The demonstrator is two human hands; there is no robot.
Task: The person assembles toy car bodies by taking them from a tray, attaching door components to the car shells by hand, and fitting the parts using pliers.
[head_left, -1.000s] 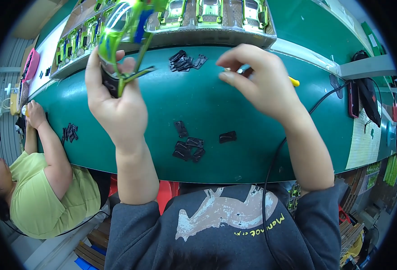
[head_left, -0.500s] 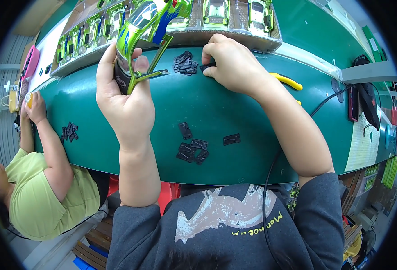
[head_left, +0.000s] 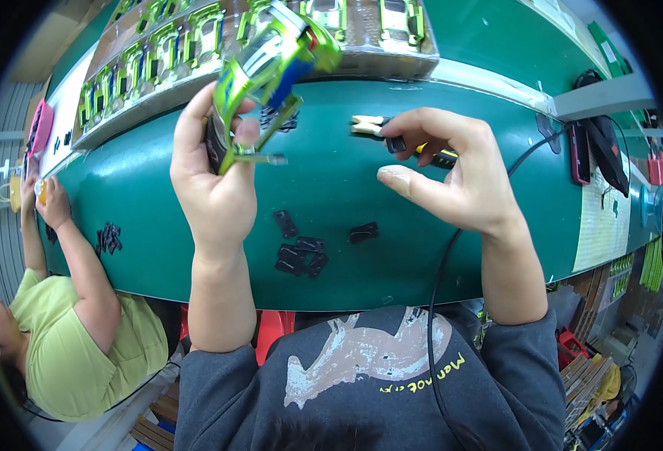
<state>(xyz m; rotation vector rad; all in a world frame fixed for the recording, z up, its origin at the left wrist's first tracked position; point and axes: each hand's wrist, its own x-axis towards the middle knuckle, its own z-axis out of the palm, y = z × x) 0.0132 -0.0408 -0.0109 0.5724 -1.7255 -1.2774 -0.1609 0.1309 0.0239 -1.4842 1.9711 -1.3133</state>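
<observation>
My left hand (head_left: 215, 180) is wrapped round a bright green toy car body shell (head_left: 271, 68), tilted upright, with blue and dark patches. A thin green strip of the shell juts out past my thumb. My right hand (head_left: 452, 165) has its fingers curled round the yellow-and-black handles of pliers (head_left: 367, 125); the pale jaws point left and look slightly parted. My right thumb stands away from the handles. A small dark patch shows at the index fingertip; I cannot make out whether it belongs to the pliers. Small flat black parts (head_left: 290, 259) lie on the table below.
A box (head_left: 391, 64) of green car shells stands along the back of the green table (head_left: 331, 180). More black parts (head_left: 279, 119) sit partly behind the shell. A black cable (head_left: 444, 270) crosses at right. A co-worker (head_left: 91, 338) in light green sits at left.
My right hand has left the black parts pile and moved right and nearer, taking hold of the pliers. My left hand still holds the shell, slightly shifted. The whole view has swung a little.
</observation>
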